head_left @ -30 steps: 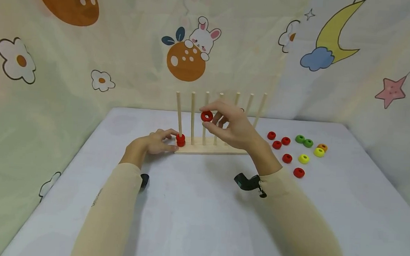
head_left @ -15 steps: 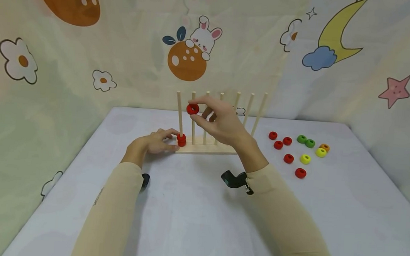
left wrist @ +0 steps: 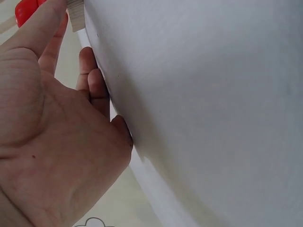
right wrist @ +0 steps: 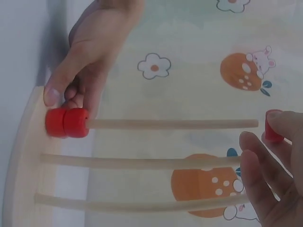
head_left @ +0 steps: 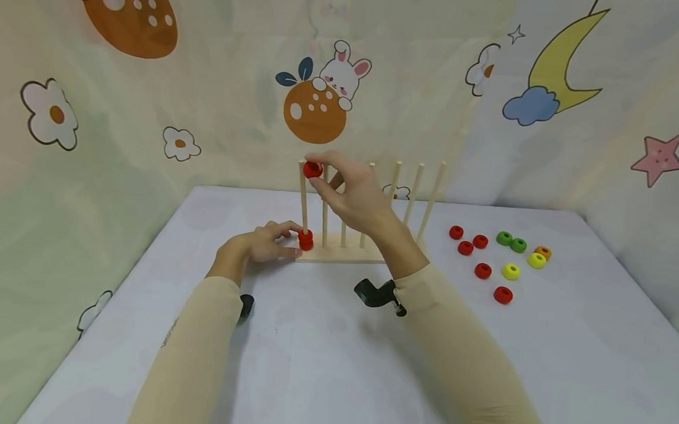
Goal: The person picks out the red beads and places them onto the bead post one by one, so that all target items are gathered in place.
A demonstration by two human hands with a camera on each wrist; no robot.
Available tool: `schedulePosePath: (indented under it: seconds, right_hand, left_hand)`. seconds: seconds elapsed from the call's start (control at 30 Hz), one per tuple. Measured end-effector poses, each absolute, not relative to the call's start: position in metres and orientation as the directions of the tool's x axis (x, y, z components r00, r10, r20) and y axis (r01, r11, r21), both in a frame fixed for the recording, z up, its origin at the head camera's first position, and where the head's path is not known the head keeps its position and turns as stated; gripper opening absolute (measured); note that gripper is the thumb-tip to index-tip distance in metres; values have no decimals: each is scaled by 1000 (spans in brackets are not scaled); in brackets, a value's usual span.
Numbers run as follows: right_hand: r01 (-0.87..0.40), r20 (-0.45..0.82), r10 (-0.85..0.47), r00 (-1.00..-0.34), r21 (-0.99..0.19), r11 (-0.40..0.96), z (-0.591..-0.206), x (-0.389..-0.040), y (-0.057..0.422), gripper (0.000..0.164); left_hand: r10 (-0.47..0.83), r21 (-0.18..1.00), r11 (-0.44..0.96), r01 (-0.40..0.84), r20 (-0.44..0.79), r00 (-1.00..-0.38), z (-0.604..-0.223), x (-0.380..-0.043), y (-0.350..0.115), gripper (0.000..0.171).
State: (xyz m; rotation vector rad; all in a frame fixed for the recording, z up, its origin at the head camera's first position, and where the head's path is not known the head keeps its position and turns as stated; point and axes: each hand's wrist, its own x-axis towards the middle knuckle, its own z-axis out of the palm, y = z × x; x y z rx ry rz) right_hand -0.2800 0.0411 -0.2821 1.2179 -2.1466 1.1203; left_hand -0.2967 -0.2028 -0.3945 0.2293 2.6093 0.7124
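Between thumb and index finger my right hand [head_left: 360, 197] pinches a red ring bead [head_left: 313, 169]. In the right wrist view that bead [right wrist: 273, 126] is just off the tip of the end peg [right wrist: 175, 124], its hole turned toward it. Two red beads [head_left: 306, 240] sit stacked at the foot of this leftmost peg on the wooden peg rack [head_left: 343, 255]. My left hand [head_left: 260, 243] holds the rack's left end, thumb at the front corner and index finger behind the stacked beads. Its other fingers curl loosely in the left wrist view.
Loose beads lie on the white table [head_left: 308, 364] right of the rack: several red beads [head_left: 483, 271], two green beads [head_left: 504, 238], two yellow beads [head_left: 510, 271] and an orange bead [head_left: 543, 251]. A patterned cloth [head_left: 235, 104] hangs behind the rack.
My right hand has carried the red bead leftward and up, from before the third peg to the top of the leftmost one. The left hand stays at the rack's end.
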Motion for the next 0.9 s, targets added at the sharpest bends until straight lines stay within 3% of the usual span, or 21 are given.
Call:
schedulePosePath:
  seconds: [0.6, 0.9]
  right_hand:
    - [-719, 565, -445, -695, -531, 449, -266, -284, 15, 35]
    - [-716, 549, -460, -698, -549, 432, -264, -278, 12, 37]
  left_hand:
    - [255, 524, 851, 27, -369, -894, -391, -299, -201, 61]
    - [277, 509, 858, 68, -347, -896, -395, -299, -204, 61]
